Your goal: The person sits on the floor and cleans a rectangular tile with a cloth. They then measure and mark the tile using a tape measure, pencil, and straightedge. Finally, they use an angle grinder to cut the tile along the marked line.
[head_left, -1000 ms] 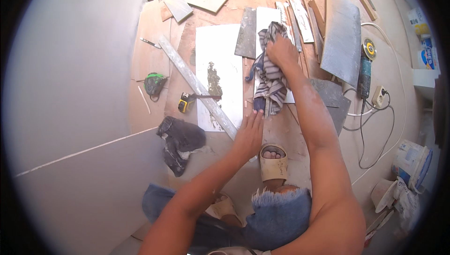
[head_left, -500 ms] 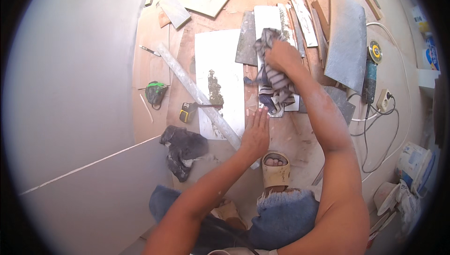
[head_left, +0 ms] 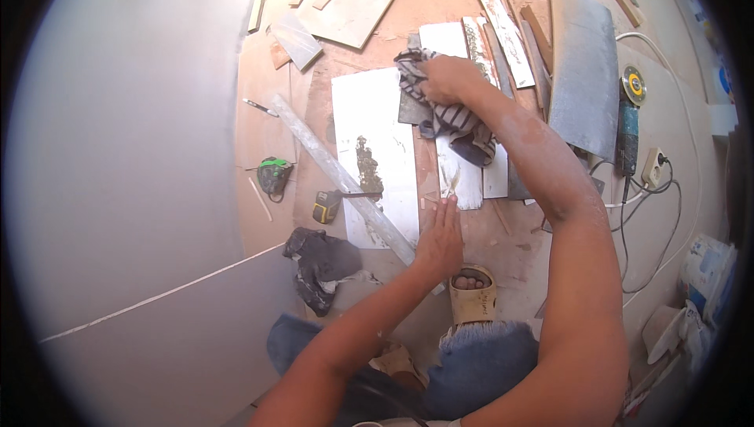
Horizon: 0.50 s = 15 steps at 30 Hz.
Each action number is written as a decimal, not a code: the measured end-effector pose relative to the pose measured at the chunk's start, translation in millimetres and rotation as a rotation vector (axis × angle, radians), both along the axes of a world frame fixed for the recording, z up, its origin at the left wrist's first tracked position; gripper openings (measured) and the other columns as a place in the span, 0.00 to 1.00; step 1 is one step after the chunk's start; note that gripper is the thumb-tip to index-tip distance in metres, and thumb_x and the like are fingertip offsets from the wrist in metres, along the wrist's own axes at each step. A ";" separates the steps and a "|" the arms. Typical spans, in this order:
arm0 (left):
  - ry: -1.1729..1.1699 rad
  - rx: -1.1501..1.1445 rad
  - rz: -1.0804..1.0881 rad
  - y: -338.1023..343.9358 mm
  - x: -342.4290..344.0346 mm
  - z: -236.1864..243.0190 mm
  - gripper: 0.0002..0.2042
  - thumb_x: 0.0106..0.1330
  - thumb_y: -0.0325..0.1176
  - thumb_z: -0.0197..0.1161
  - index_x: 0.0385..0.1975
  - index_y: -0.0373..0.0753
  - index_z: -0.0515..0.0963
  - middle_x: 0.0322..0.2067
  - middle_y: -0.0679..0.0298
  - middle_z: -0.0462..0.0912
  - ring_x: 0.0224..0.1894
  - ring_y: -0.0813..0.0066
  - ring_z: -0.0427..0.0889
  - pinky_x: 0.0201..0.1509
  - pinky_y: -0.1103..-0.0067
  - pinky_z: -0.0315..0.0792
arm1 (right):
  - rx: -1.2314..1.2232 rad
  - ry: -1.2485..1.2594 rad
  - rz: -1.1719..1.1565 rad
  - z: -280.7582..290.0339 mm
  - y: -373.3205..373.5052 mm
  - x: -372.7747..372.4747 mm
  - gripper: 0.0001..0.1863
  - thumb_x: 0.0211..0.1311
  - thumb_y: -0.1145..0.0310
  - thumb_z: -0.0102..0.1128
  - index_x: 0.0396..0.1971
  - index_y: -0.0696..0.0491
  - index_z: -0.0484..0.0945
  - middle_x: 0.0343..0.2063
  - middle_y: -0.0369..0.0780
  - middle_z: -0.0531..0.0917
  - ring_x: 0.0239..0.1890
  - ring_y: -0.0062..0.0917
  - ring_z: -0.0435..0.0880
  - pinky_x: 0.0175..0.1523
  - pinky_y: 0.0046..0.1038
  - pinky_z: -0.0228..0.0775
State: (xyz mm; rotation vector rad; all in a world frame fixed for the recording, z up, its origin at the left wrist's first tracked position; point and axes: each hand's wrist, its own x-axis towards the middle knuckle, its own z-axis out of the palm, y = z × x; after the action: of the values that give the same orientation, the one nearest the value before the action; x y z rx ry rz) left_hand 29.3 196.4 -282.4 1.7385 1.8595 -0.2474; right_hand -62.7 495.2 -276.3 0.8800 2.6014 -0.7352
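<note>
My right hand is closed around a bunched black-and-white striped cloth, which rests over a narrow white tile strip and hangs toward me. At the near end of that strip, my left hand lies with its fingers stretched out, fingertips touching the tile's edge. A little streaked residue shows on the white surface just ahead of those fingertips. To the left lies a larger white tile with a dark, rough patch on it. Part of a grey tile piece is hidden under the cloth.
A long metal bar crosses the large tile, beside a yellow-black tape measure. An angle grinder and a power socket with cables lie right of a big grey tile. A dark crumpled cloth lies near my left forearm.
My right hand has moved the striped cloth left and slightly toward me, uncovering more of the strip's near end. My left hand stays at that end. The whole view has shifted slightly.
</note>
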 end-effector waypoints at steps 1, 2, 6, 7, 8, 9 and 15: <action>0.013 0.008 -0.010 0.5 -0.5 -0.5 0.33 0.68 0.39 0.49 0.66 0.17 0.57 0.71 0.37 0.52 0.75 0.44 0.50 0.77 0.59 0.44 | 0.034 0.017 -0.026 -1.8 0.1 2.8 0.25 0.61 0.60 0.48 0.54 0.54 0.78 0.50 0.53 0.82 0.52 0.45 0.82 0.59 0.42 0.74; 0.027 0.016 -0.018 1.0 -1.0 -1.0 0.33 0.68 0.39 0.49 0.66 0.17 0.57 0.71 0.37 0.52 0.75 0.44 0.50 0.77 0.59 0.44 | 0.108 0.169 -0.095 -1.7 6.4 4.0 0.25 0.62 0.59 0.48 0.58 0.51 0.76 0.51 0.52 0.82 0.55 0.45 0.81 0.60 0.44 0.73; 0.012 0.007 -0.049 7.9 4.7 2.4 0.33 0.68 0.38 0.50 0.66 0.17 0.57 0.71 0.36 0.52 0.75 0.45 0.51 0.77 0.60 0.44 | 0.083 0.172 -0.393 -16.7 49.3 -12.5 0.26 0.61 0.59 0.48 0.58 0.52 0.76 0.51 0.52 0.82 0.54 0.45 0.81 0.61 0.43 0.72; 0.010 -0.008 -0.047 7.6 5.7 1.3 0.33 0.68 0.38 0.51 0.66 0.17 0.57 0.71 0.36 0.52 0.75 0.45 0.51 0.77 0.60 0.45 | 0.086 0.164 -0.412 -12.2 49.9 -17.2 0.27 0.61 0.58 0.48 0.59 0.52 0.76 0.51 0.52 0.82 0.54 0.45 0.81 0.61 0.42 0.72; 0.006 -0.023 -0.047 6.0 7.4 -1.0 0.33 0.67 0.38 0.52 0.66 0.17 0.57 0.71 0.36 0.52 0.75 0.45 0.50 0.77 0.60 0.45 | 0.051 0.125 -0.309 -14.9 43.7 -15.7 0.27 0.61 0.58 0.48 0.58 0.53 0.76 0.51 0.52 0.82 0.54 0.45 0.81 0.61 0.42 0.72; 0.009 -0.036 -0.045 5.8 2.4 -2.6 0.34 0.67 0.38 0.52 0.66 0.17 0.57 0.71 0.36 0.51 0.75 0.44 0.50 0.77 0.60 0.45 | 0.018 0.093 -0.206 -22.3 30.9 -18.3 0.27 0.61 0.58 0.48 0.58 0.53 0.76 0.51 0.52 0.82 0.54 0.46 0.81 0.61 0.42 0.72; -0.003 -0.112 -0.070 11.3 -5.4 11.2 0.34 0.67 0.39 0.53 0.66 0.17 0.58 0.71 0.37 0.51 0.75 0.45 0.50 0.77 0.60 0.47 | 0.033 0.041 -0.063 -11.1 31.2 11.6 0.26 0.61 0.56 0.53 0.56 0.54 0.77 0.51 0.52 0.82 0.55 0.42 0.81 0.61 0.39 0.72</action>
State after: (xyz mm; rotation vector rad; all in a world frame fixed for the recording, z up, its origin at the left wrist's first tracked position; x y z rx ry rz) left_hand 24.0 207.7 -271.2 1.7275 1.7500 -0.3693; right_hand -51.1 526.4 -287.4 0.9701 2.6398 -0.7360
